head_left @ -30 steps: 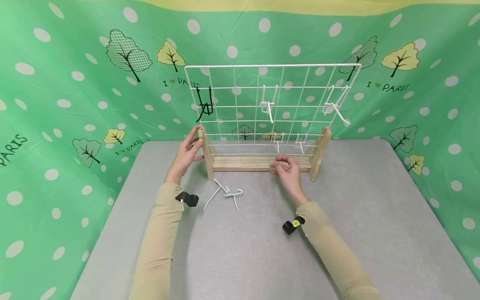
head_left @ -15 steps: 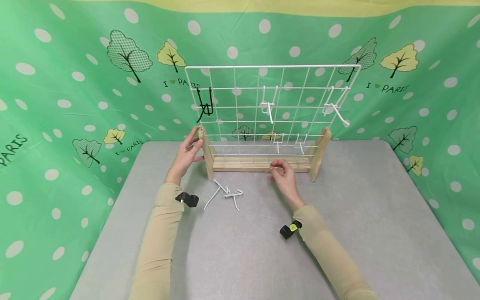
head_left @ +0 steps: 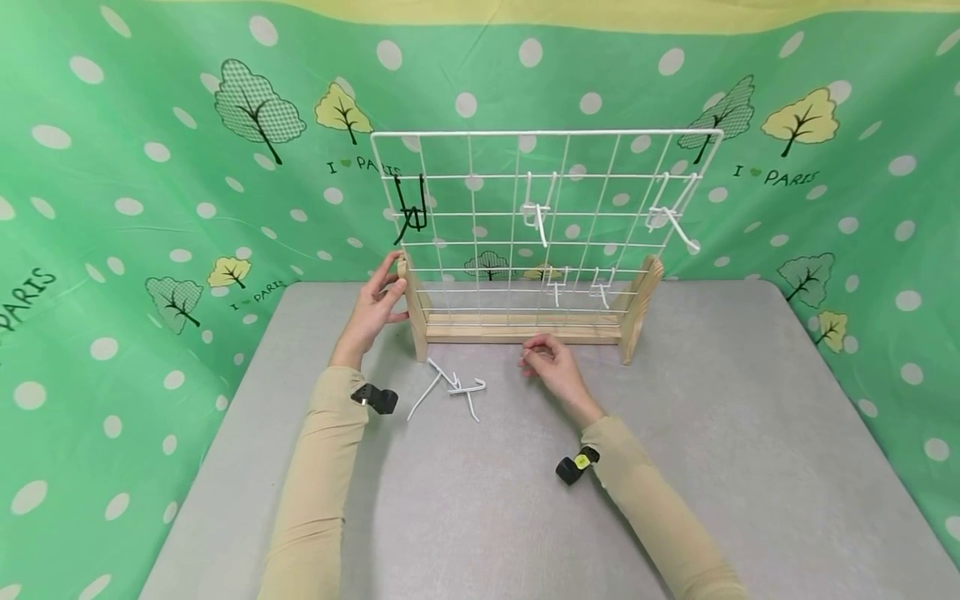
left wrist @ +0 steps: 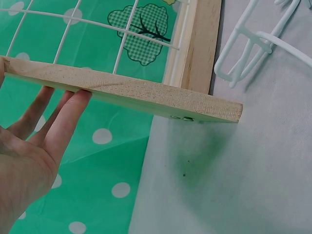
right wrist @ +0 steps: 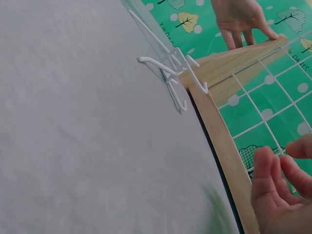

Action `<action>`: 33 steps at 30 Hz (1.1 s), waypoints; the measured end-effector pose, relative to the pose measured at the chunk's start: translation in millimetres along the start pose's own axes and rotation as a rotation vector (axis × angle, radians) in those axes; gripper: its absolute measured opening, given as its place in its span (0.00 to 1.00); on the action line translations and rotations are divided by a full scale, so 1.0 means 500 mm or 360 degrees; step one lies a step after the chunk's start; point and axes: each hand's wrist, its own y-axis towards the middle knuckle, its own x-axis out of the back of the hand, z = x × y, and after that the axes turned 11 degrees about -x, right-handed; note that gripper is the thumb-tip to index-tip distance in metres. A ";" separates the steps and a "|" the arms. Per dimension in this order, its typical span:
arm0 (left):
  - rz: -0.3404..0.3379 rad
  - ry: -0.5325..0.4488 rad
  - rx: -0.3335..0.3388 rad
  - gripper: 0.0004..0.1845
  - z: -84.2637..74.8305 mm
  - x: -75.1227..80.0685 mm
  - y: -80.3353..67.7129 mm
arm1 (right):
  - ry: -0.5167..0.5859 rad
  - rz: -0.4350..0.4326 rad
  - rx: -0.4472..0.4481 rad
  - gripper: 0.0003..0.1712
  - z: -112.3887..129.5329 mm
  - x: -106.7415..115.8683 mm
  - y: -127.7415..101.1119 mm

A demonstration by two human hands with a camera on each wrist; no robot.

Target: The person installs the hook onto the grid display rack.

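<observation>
A white wire grid panel stands in a wooden stand. My left hand holds the stand's left post, its fingers against the outer face and thumb at the front edge. My right hand is just in front of the base bar, fingers loosely curled with nothing between them. On the table to its left lie two loose white hooks, overlapping each other. A black hook hangs on the grid's upper left, and white hooks hang at the upper middle and upper right.
Two smaller white hooks hang low on the grid, right of centre. The grey table extends on both sides of the stand. A green patterned cloth encloses the table's back and sides.
My right hand has moved from the lower part of the grid toward me and to the left, down past the base bar. The left hand and the stand have stayed put.
</observation>
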 end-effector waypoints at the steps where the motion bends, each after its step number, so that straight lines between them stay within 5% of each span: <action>1: 0.0000 0.0003 0.0000 0.30 0.000 0.000 0.000 | -0.0031 0.0034 -0.0013 0.09 -0.002 -0.001 -0.001; 10: 0.0007 0.0023 0.0005 0.30 0.003 0.001 0.002 | -0.0120 0.0213 -0.0064 0.09 -0.008 -0.012 -0.005; 19: -0.0014 0.0008 -0.0054 0.30 0.002 -0.005 0.001 | -0.0385 0.0508 -0.0134 0.10 -0.028 -0.025 -0.014; 24: -0.0064 -0.0025 -0.0128 0.29 0.040 0.002 0.012 | -0.0487 0.0652 -0.0030 0.09 -0.033 -0.038 -0.025; 33: -0.0111 -0.0016 -0.0251 0.28 0.062 0.016 0.021 | -0.0722 0.0609 -0.0115 0.09 -0.030 -0.072 -0.028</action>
